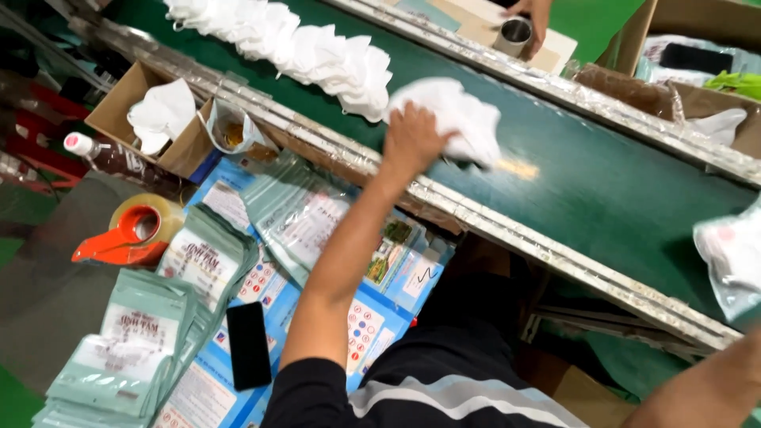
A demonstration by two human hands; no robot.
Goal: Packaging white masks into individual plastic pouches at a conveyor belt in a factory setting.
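Fingers of left hand (412, 143) closed on a white mask (460, 119), mid green belt (602, 190), near its front rail. Right hand (733, 254) grips a bagged mask (741, 238) at belt's right end. Row of loose masks (301, 47) left unbagged upstream; filled pouches (135, 349) stacked.

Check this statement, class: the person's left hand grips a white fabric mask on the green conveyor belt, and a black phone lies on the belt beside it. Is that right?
Not quite. The left hand does grip the white fabric mask on the green conveyor belt, but the black phone lies off the belt, on the blue printed sheets below it. The head view shows this.
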